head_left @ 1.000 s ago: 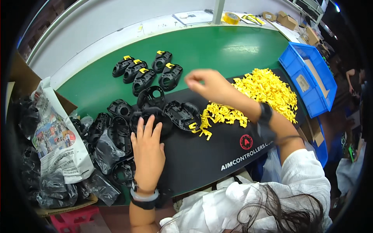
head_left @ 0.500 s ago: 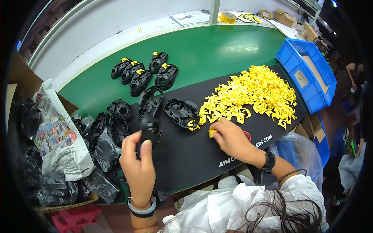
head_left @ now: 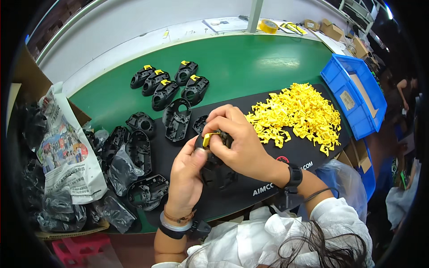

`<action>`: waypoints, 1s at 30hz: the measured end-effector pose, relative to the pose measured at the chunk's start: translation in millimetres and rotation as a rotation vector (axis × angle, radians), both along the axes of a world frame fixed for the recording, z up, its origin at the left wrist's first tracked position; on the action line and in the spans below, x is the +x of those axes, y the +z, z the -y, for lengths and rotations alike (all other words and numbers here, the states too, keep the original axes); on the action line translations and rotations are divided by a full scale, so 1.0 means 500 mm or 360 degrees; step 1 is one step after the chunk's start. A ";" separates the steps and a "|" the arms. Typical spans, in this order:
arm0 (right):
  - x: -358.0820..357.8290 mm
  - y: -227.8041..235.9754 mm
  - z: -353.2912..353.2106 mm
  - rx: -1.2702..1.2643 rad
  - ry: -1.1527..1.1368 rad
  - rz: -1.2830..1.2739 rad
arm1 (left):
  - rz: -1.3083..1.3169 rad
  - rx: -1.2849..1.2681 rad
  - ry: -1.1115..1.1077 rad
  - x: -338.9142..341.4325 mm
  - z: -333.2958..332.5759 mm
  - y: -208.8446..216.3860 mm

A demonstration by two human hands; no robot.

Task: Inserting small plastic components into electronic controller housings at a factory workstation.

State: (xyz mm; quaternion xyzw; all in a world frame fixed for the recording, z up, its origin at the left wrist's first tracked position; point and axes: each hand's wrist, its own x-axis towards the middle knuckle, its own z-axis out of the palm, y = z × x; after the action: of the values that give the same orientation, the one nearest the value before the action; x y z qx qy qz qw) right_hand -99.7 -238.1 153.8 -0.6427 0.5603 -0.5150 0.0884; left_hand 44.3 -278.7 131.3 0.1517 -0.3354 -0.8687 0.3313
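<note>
My left hand (head_left: 184,178) grips a black plastic shell (head_left: 211,160), thumb along its near side. My right hand (head_left: 239,145) pinches a small yellow plastic clip (head_left: 207,140) against that shell; the fingers cover much of both. Just behind my hands, another black shell (head_left: 199,124) on the mat is mostly hidden. To its left lies an open black shell (head_left: 177,119). A heap of loose yellow clips (head_left: 299,114) spreads right of my right hand. Several shells with yellow clips at their far ends, one of them a black shell (head_left: 164,96), stand on the green tabletop.
A black mat (head_left: 263,172) covers part of the green table (head_left: 232,67). More bare shells (head_left: 138,147) and bagged ones crowd the left, by a cardboard box (head_left: 29,85) with newspaper (head_left: 67,156). A blue bin (head_left: 353,96) stands at the right edge. Another person is at far right.
My right hand has moved left from beside the clip heap, bringing a yellow clip to the shell. My left hand has shifted right with the shell, so both hands now meet.
</note>
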 end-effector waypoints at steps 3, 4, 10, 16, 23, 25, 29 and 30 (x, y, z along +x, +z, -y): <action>0.004 -0.022 -0.002 0.0158 0.0025 -0.0360 | 0.0323 -0.0286 0.0160 0.009 0.008 -0.036; 0.005 -0.025 -0.013 0.0287 0.0071 -0.0355 | 0.0379 -0.0236 0.0264 0.012 0.010 -0.035; -0.008 -0.036 -0.034 0.0418 0.0251 -0.0238 | 0.0630 -0.0576 0.0559 0.031 -0.008 -0.046; 0.013 -0.025 -0.050 0.0497 0.0371 0.0213 | 0.0906 -0.0642 0.0889 0.123 -0.076 -0.039; 0.042 -0.074 -0.045 0.0522 0.0416 0.0078 | 0.0925 -0.0489 0.0672 0.094 -0.092 -0.072; 0.043 -0.059 -0.054 0.0521 0.0452 0.0087 | 0.0856 -0.0513 0.0657 0.083 -0.089 -0.059; 0.039 -0.032 -0.065 0.0475 0.0319 0.0051 | 0.0839 -0.0669 0.0659 0.067 -0.084 -0.042; 0.024 -0.031 -0.065 0.0464 0.0234 0.0042 | 0.0906 -0.0665 0.0623 0.072 -0.078 -0.034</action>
State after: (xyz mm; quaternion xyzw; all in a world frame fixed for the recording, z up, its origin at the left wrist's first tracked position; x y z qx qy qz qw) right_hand -87.5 -205.3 138.4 -0.6555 0.5792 -0.4289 0.2256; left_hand 80.5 -239.5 114.5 0.3766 -0.5480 -0.6256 0.4080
